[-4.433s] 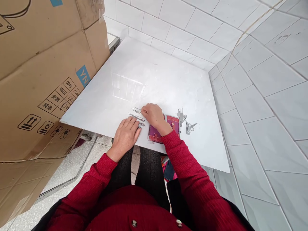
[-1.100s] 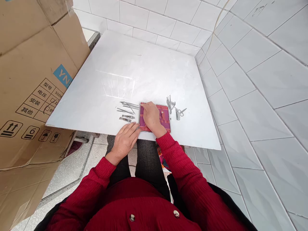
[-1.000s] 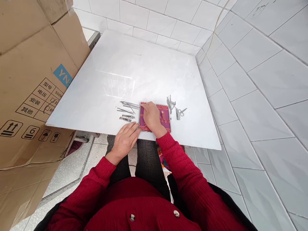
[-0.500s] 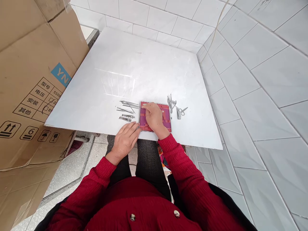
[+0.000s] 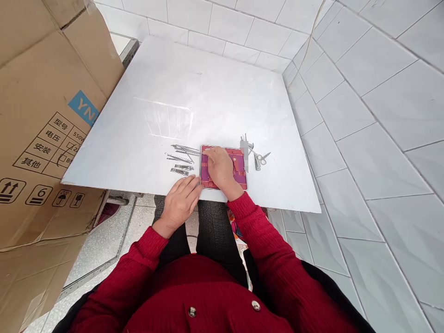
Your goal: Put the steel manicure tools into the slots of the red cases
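Note:
An unfolded manicure case (image 5: 239,151), red and purple inside with small elastic loops, lies near the table's front edge. Over its left half, my right hand (image 5: 221,170) is closed, with thumb and forefinger together near the upper left; whatever they grip is too small to make out. My left hand (image 5: 181,201) lies flat with fingers stretched out, its fingertips at the case's lower left corner. To the left are several slim metal tools (image 5: 185,150) and two nail clippers (image 5: 180,171). Small scissors (image 5: 262,159) and another clipper (image 5: 257,163) lie on the right, partly beside a blurred grey patch.
The white table (image 5: 215,101) reaches back to a tiled wall (image 5: 232,32). More tiles (image 5: 391,125) rise along the right side, with a thin cable (image 5: 314,34) in the corner. A large cardboard box (image 5: 45,106) stands close against the table's left side.
My right hand has shifted very slightly over the case's left half, still closed. My left hand stays at the corner. The whole view has tilted a little.

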The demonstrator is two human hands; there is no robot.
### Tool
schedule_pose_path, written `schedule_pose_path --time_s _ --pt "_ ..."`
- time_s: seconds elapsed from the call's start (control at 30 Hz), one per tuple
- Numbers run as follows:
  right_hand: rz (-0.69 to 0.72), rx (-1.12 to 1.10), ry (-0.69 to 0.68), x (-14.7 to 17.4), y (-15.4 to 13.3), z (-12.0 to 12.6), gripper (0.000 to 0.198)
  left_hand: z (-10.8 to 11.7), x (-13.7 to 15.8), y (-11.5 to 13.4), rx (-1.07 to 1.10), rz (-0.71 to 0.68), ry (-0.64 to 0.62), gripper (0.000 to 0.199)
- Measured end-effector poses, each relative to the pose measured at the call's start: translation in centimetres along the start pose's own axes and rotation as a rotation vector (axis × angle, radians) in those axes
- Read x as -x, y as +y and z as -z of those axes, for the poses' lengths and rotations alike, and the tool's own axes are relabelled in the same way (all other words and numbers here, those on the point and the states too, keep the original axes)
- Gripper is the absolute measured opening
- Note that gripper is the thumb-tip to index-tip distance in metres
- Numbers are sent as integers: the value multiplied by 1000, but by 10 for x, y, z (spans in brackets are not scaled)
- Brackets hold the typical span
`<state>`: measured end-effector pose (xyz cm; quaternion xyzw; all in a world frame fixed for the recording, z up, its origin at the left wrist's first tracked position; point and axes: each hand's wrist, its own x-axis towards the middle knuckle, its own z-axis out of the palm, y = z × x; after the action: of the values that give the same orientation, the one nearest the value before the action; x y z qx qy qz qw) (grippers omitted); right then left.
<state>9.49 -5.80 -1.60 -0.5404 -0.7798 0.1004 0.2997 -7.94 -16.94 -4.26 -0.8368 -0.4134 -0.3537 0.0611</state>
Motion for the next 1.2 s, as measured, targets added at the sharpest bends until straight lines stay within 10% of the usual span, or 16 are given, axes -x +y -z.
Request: schedule_pose_path --time_s 1.2 --pt "246 359 -349 -38 -58 -1 32 -6 7 -1 37 12 -4 30"
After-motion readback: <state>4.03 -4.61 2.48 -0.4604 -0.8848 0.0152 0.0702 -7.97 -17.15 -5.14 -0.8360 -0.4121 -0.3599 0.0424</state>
